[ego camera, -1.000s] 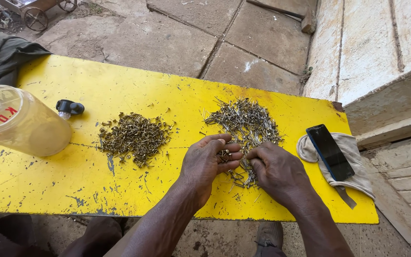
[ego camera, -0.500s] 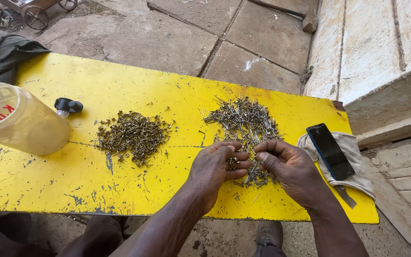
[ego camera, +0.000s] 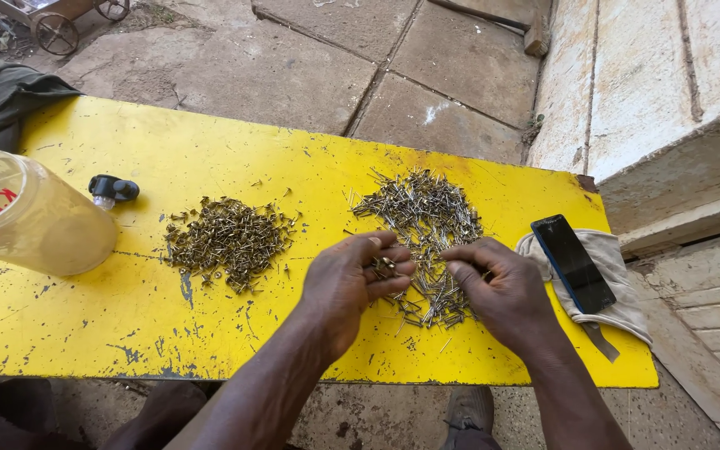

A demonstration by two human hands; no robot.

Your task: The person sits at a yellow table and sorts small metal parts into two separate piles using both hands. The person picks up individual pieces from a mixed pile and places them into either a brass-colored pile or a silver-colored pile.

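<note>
Thin silvery nails (ego camera: 423, 218) lie heaped on the yellow board (ego camera: 210, 154), too many to count; a second, darker pile (ego camera: 228, 237) lies well apart. The left hand (ego camera: 347, 287) pinches a few nails in curled fingers (ego camera: 389, 268). The right hand's (ego camera: 506, 292) fingers are together, touching the heap's near edge.

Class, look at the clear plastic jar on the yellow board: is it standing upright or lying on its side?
Lying on its side. The jar rests lengthwise on the board, its round end facing the camera at the left edge.
</note>
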